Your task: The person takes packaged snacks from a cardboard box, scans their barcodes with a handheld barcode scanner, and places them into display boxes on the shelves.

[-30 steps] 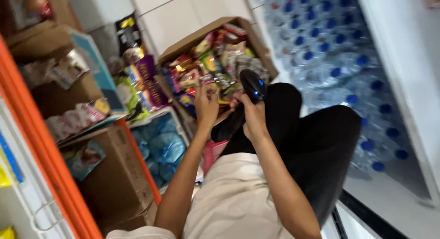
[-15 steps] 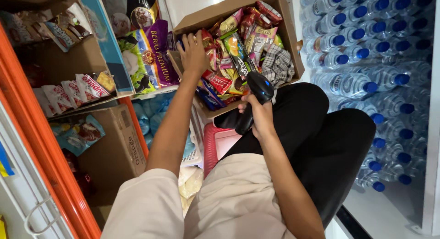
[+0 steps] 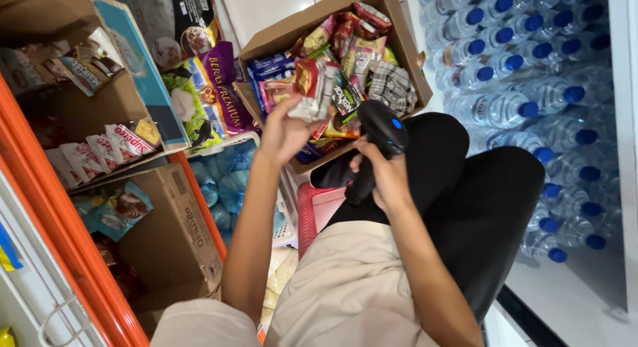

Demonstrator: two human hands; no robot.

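Over the open cardboard box full of snack packs, the left hand is raised with its fingers closed around a silver-and-red packet, lifted just above the heap and held close to the nose of the scanner. The right hand is wrapped around the grip of a black handheld scanner with a small blue button on top, its head tilted towards the packet. The box rests against the person's knees, which are in black trousers, with a pink crate just below it. To the left, shelves carry more sachets and a purple rice bag, and a brown carton stands on the floor under them. To the right, shrink-wrapped water bottles with blue caps are stacked along the wall, near the box but apart from both hands.
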